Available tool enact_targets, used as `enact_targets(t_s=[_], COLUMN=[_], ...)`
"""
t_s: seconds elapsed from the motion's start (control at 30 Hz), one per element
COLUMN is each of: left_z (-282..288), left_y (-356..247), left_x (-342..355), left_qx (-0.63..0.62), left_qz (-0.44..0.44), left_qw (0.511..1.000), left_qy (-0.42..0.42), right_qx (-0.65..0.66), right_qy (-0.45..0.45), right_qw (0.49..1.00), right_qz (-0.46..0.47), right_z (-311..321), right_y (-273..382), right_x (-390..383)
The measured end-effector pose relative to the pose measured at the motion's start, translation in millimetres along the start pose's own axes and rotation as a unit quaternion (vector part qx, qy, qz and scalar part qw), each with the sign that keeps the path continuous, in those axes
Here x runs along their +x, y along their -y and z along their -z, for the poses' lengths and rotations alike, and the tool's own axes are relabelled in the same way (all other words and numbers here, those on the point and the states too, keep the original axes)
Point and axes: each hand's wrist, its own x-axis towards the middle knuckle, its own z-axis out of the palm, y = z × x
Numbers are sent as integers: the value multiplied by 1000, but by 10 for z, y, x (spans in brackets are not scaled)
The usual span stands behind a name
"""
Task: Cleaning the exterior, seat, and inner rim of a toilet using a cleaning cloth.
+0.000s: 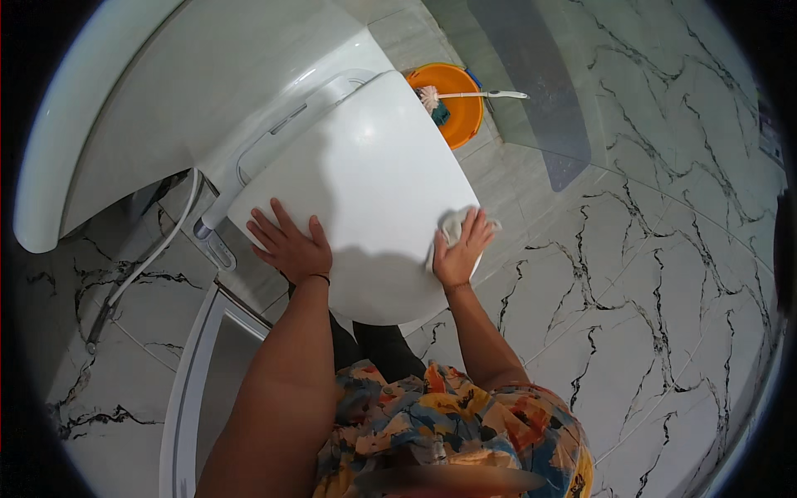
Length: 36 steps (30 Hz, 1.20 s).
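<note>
A white toilet lid (390,174), closed, lies below me. Flat on its left edge rests my left hand (292,247), fingers spread and holding nothing. At the right edge of the lid my right hand (463,251) presses on a whitish cloth (453,227). Part of the cloth shows around the fingers, and the rest is hidden under the palm.
An orange bucket (465,131) stands beyond the lid, with a white-handled brush (490,95) and a dark green cloth in it. A grey side control panel (217,247) and a white hose (170,238) are at the left. Marble-patterned walls (614,249) and a glass panel flank the right.
</note>
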Motion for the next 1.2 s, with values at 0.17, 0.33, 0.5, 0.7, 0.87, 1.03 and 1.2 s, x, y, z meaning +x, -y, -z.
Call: enact_targets(t_s=[0.17, 0.33, 0.5, 0.7, 0.87, 1.03, 1.2], left_z=[6, -33, -35, -13, -28, 11, -32], left_y=[0, -30, 30, 5, 1, 47, -30], left_x=[16, 31, 52, 31, 10, 25, 19], left_qx=[-3, -3, -4, 2, 2, 4, -1], left_qz=[10, 13, 16, 9, 13, 13, 8], left_qw=[1000, 1000, 1000, 1000, 1000, 1000, 1000], left_qy=[8, 6, -5, -14, -4, -8, -2], right_qx=[55, 73, 82, 39, 15, 80, 37], right_qy=[-80, -114, -87, -4, -47, -38, -132], right_qw=[986, 980, 981, 999, 999, 988, 965], right_qz=[138, 146, 153, 8, -9, 129, 223], right_z=[-70, -268, -143, 154, 52, 77, -283], right_y=[935, 1664, 1267, 14, -135, 713, 1629], right_x=[1157, 1908, 1576, 342, 98, 1042, 1663])
